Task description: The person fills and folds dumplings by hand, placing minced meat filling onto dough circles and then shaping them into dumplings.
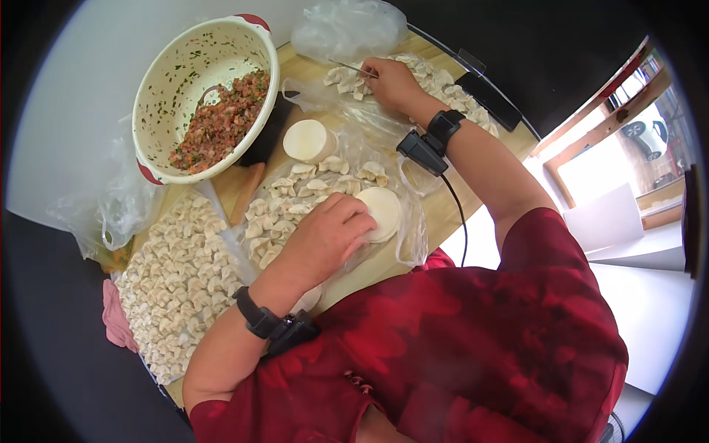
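My left hand (329, 238) is over the dumplings in the middle of the table, its fingers bent and closed at the edge of a round dumpling wrapper (382, 214). My thumb is hidden. Farther off, my right hand (393, 83) is closed around a thin, stick-like utensil (351, 69), which points left over a batch of dumplings (428, 76) on plastic. A stack of round wrappers (307, 142) stands beyond my left hand. Folded dumplings (275, 214) lie on a plastic sheet beside and partly under that hand.
A cream bowl (159, 92) with red handles holds minced filling (221, 122). Many dumplings (181, 284) cover a sheet at the left. A clear plastic bag (347, 28) lies at the back, a black flat object (489, 101) at the right edge. A cable (463, 221) hangs from my right wrist device.
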`<state>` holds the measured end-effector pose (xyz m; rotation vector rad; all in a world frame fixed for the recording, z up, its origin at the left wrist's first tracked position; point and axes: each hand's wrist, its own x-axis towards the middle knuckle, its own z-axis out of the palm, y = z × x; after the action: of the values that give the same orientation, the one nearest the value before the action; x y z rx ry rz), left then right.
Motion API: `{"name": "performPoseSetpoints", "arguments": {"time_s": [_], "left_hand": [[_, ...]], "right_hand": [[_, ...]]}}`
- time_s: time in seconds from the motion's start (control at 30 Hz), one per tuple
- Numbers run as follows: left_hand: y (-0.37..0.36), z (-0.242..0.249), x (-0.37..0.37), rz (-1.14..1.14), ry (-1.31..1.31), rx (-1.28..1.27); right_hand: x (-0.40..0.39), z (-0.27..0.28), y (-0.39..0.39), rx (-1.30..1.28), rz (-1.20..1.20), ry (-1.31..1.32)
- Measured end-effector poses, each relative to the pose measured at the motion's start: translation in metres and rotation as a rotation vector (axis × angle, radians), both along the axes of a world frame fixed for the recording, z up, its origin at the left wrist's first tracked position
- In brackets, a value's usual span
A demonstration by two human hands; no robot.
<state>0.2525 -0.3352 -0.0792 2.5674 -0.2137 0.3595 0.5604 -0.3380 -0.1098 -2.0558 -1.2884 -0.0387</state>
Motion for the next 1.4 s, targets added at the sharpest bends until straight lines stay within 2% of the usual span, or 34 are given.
{"name": "performPoseSetpoints", "arguments": {"time_s": [0.2,0.27,0.3,0.37,0.5,0.6,0.67,0.7,0.73,0.8,0.83,0.87,0.93,1.07,1.13,1.27,1.33,1.4], "left_hand": [[0.000,-0.001,0.002,0.006,-0.043,0.001],[0.001,-0.003,0.001,0.014,-0.052,-0.026],[0.001,-0.004,0.001,0.036,-0.062,-0.081],[0.001,-0.004,0.000,0.056,-0.073,-0.139],[-0.001,-0.002,0.001,0.057,-0.056,-0.156],[0.000,-0.001,-0.002,0.072,0.016,-0.158],[0.003,0.004,-0.002,0.291,0.105,-0.498],[0.007,0.002,-0.004,0.318,0.102,-0.640],[0.011,0.002,-0.004,0.323,0.095,-0.634],[0.019,0.004,-0.006,0.336,0.065,-1.133],[0.022,0.006,-0.008,0.330,0.036,-1.243],[0.025,0.010,-0.012,0.346,0.017,-1.237],[0.027,0.018,-0.020,0.474,0.075,-1.477],[0.030,0.014,-0.025,0.571,0.037,-1.559],[0.032,0.008,-0.026,0.584,-0.078,-1.638],[0.026,0.008,-0.025,0.565,-0.080,-1.578],[0.021,0.011,-0.025,0.562,-0.119,-1.497],[0.022,0.009,-0.026,0.564,-0.117,-1.457]], "right_hand": [[0.001,-0.002,-0.005,-0.025,0.056,0.055],[-0.002,0.007,-0.011,0.157,0.017,-0.037],[-0.002,0.013,-0.015,0.155,0.020,-0.039],[-0.008,0.035,-0.027,0.134,0.009,0.390],[-0.013,0.046,-0.045,0.144,0.026,0.476],[-0.017,0.046,-0.055,0.103,0.166,0.546],[-0.031,0.053,-0.062,0.088,0.185,0.576],[-0.039,0.059,-0.064,0.091,0.190,0.573],[-0.048,0.066,-0.066,0.051,0.190,0.599],[-0.060,0.072,-0.064,0.010,0.211,0.620],[-0.064,0.073,-0.062,-0.009,0.235,0.658],[-0.068,0.075,-0.058,-0.028,0.260,0.694],[-0.081,0.080,-0.052,-0.039,0.309,0.690],[-0.115,0.088,-0.051,-0.072,0.406,0.684],[-0.141,0.084,-0.055,-0.188,0.399,0.616],[-0.171,0.063,-0.058,-0.180,0.440,0.820],[-0.177,0.062,-0.061,-0.151,0.292,0.901],[-0.176,0.058,-0.065,-0.125,0.298,0.971]]}}
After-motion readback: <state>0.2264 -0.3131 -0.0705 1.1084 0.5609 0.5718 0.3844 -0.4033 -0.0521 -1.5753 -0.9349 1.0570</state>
